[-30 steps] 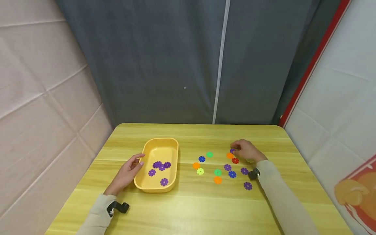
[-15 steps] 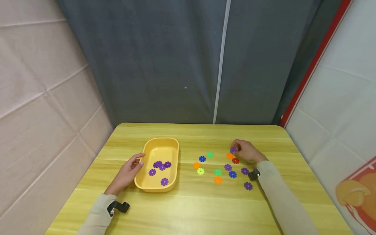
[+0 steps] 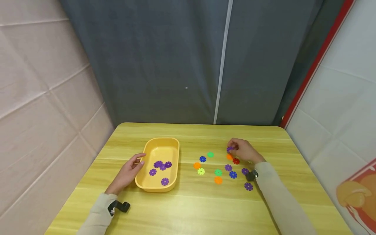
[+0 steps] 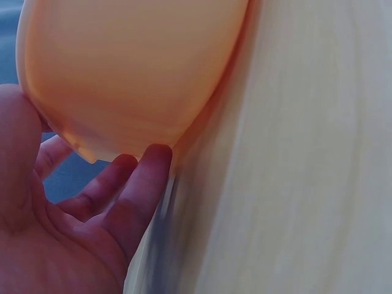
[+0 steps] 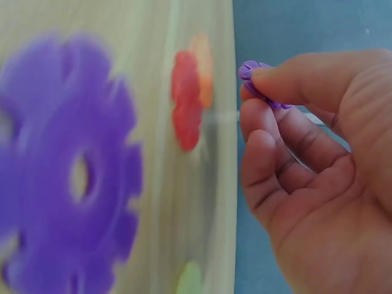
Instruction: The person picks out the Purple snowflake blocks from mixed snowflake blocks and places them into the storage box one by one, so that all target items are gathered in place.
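My right hand (image 3: 243,150) pinches a purple snowflake building disc (image 5: 250,71) between thumb and index finger, raised off the table in the right wrist view. Below it lie an orange disc (image 3: 229,157) and a red disc (image 3: 236,161). At the left, my left hand (image 3: 127,173) holds the near-left side of a yellow plastic tray (image 3: 177,169). In the left wrist view its fingertips (image 4: 158,154) press on the tray's outer wall. Inside the tray lie several purple discs (image 3: 164,181), some overlapping.
Several loose discs are spread over the wooden table (image 3: 205,205): purple (image 3: 248,186), blue (image 3: 233,175), green (image 3: 218,172), orange (image 3: 218,180) and yellow-green (image 3: 201,171). A grey curtain (image 3: 164,65) hangs behind the table.
My right hand has lifted the purple disc and shifted slightly left and away with it. The left hand stays at the tray, and the discs in the tray look the same.
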The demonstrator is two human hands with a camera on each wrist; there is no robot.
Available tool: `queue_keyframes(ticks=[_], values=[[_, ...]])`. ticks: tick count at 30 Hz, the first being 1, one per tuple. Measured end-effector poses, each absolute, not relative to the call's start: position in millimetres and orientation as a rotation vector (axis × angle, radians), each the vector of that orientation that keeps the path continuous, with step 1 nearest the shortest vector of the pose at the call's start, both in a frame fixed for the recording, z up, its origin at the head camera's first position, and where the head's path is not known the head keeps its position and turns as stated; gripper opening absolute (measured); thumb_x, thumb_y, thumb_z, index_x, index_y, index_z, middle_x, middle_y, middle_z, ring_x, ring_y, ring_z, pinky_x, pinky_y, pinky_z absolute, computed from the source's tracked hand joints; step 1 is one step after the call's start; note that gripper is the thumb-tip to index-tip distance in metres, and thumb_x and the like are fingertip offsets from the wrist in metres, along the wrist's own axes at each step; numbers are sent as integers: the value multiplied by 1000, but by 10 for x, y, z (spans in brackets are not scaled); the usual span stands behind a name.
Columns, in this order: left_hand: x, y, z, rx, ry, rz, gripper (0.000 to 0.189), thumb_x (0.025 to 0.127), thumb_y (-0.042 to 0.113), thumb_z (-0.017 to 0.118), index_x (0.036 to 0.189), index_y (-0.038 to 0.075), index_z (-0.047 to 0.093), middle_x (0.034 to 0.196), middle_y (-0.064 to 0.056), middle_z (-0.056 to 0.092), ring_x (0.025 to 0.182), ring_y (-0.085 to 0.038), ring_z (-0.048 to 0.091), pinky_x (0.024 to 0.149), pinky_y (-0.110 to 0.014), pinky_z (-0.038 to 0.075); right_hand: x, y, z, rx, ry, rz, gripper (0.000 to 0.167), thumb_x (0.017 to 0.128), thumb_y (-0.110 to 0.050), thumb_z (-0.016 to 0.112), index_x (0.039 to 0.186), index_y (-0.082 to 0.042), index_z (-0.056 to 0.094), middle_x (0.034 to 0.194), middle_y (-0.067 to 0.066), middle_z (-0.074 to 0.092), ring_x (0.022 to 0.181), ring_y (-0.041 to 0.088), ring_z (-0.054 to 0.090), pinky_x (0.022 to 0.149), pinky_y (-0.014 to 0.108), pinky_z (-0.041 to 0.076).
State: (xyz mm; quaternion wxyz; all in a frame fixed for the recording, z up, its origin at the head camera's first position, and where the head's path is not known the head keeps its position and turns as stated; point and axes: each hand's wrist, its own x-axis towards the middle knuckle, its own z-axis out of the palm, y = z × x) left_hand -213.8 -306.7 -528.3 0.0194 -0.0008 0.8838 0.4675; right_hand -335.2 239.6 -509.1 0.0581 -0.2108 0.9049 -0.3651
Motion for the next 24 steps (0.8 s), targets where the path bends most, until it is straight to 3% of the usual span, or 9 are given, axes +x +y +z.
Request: queue_keyframes(ticks=[11, 24], values=[[-2153, -3073, -5285, -3, 2738, 1465, 47, 110, 45, 55, 154, 29, 51, 136, -15, 56, 122, -32, 62, 92, -33, 55, -3292, 2058, -4903, -701, 2789, -1233, 20, 101, -10, 69, 120, -13, 71, 106, 2, 72, 96, 21, 65, 90, 41, 57], [-2182, -3071, -5302, -8, 2728, 1467, 49, 109, 48, 55, 155, 30, 50, 138, -14, 54, 117, -28, 60, 90, -31, 54, -3194, 1594, -4728, -876, 2742, -1405, 20, 100, -10, 70, 120, -10, 74, 106, 2, 76, 87, 17, 66, 78, 26, 56]])
